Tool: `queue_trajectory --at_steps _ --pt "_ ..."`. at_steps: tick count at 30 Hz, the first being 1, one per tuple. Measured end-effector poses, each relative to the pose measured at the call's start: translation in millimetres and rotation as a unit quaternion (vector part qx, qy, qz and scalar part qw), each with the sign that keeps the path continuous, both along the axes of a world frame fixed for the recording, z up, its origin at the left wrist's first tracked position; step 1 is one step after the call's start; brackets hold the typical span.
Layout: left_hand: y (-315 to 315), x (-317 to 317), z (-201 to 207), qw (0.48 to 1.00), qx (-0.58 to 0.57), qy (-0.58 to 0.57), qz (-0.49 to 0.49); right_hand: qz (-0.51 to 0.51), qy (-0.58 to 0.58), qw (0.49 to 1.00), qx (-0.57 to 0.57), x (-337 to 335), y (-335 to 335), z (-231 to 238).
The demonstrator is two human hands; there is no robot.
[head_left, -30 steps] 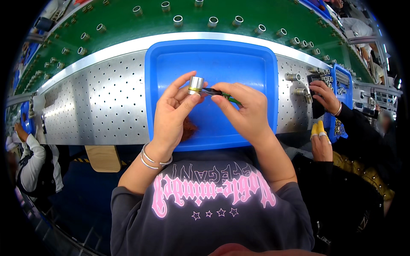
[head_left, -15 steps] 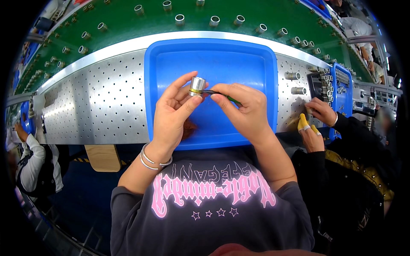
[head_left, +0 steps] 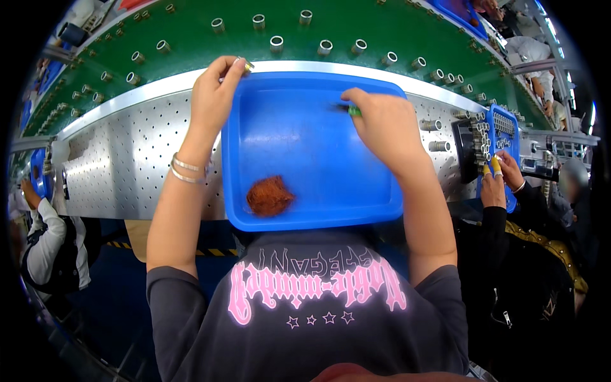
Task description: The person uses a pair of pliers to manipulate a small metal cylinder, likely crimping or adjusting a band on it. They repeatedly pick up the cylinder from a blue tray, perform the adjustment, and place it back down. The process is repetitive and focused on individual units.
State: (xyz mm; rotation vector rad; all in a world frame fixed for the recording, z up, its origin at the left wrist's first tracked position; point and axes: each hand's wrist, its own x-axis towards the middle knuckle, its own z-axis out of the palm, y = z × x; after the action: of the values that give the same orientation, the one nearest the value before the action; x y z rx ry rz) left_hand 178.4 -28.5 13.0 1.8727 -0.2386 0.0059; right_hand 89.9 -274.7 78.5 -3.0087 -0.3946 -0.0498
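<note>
My left hand (head_left: pixel 215 95) is raised over the far left corner of the blue tray (head_left: pixel 324 159), beside the green belt. Its fingers close on a short metal sleeve (head_left: pixel 249 66), of which only a shiny yellowish end shows. Over the right side of the tray, my right hand (head_left: pixel 391 130) is closed around a slim green-handled tool (head_left: pixel 354 111). The tool's dark tip points left and is blurred; it is well apart from the sleeve. A reddish-brown fibrous clump (head_left: pixel 270 196) lies in the tray's near left corner.
Across the far side runs a green belt (head_left: pixel 184 32) carrying several upright metal sleeves (head_left: pixel 276 43). A perforated metal table (head_left: pixel 146 140) extends left. Two sleeves (head_left: pixel 435 146) lie right of the tray. Further right, a co-worker's hands (head_left: pixel 499 175) are beside another blue tray (head_left: pixel 506 130).
My left hand has carried the sleeve up and left to the belt's edge. My right hand has pulled the tool away from it, up and right. The brown clump is now uncovered.
</note>
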Motion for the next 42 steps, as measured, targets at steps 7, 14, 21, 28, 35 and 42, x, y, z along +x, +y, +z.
queue_trajectory --at_steps 7,14,21,28,35,42 --pt "-3.4 63.3 -22.0 0.937 0.325 -0.126 0.01 -0.075 -0.055 0.988 0.127 97.1 -1.5 -27.0" --pt "1.3 37.1 -11.6 0.951 0.241 -0.196 -0.003 -0.096 -0.072 0.99 0.072 177.6 10.5 -56.7" --pt "-18.0 -11.1 10.6 0.985 0.119 -0.104 -0.061 -0.078 -0.105 0.986 0.1 180.7 5.7 -70.0" --pt "-34.7 -57.0 21.4 0.978 -0.151 0.115 -0.091 0.037 0.043 0.903 0.426 63.3 13.3 -19.5" --pt "-57.9 -99.8 25.3 0.915 -0.278 0.241 -0.165 -0.04 0.196 0.764 0.613 -22.4 8.0 -25.7" --pt "-66.2 -112.6 26.6 0.939 -0.244 0.207 -0.127 0.029 -0.061 0.9 0.431 -37.9 17.7 -8.7"
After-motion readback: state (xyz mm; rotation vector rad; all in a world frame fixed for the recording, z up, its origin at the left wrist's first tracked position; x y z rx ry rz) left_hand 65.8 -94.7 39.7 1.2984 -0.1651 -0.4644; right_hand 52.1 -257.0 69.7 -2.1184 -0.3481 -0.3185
